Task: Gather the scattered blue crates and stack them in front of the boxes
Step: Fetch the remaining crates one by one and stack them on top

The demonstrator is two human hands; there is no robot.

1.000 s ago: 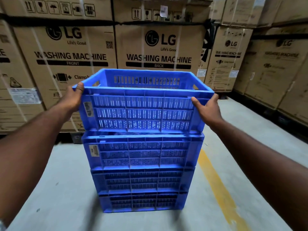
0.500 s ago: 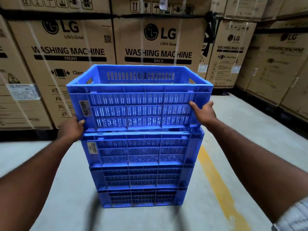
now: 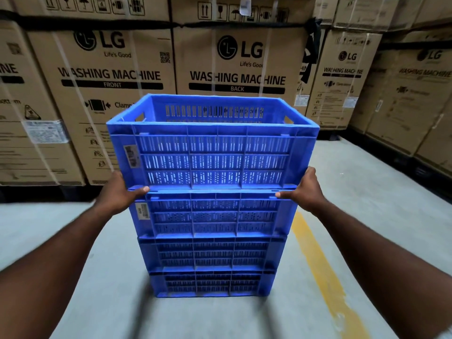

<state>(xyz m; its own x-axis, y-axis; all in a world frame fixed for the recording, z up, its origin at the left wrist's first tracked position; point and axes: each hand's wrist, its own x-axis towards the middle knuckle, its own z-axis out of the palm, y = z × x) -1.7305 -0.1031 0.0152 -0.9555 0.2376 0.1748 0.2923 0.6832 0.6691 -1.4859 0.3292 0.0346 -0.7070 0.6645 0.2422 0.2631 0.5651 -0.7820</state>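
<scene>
Head view, change: my left hand [image 3: 119, 192] and right hand [image 3: 305, 189] had slid from the top crate [image 3: 215, 152] rim to its base; I judged it seated.
Hands: gripped its lower corners at 9 and 3 o'clock, thumbs along the seam.
Stack [image 3: 212, 253]: four high, boxes [image 3: 237, 57] close at 12 o'clock.
Contents: top crate's visible interior bare; lower three covered, unseen.

Soft, rather dim indoor light falls from above: the top crate [image 3: 215, 155] shows bright blue, the lower crates [image 3: 210, 255] darker. Smeared shadows streak the floor [image 3: 61, 231] toward 6 o'clock. The forearms [image 3: 56, 260] are blurred. The boxes [image 3: 110, 74] bow at 9 and 3 o'clock; the 3 o'clock side is murky.
</scene>
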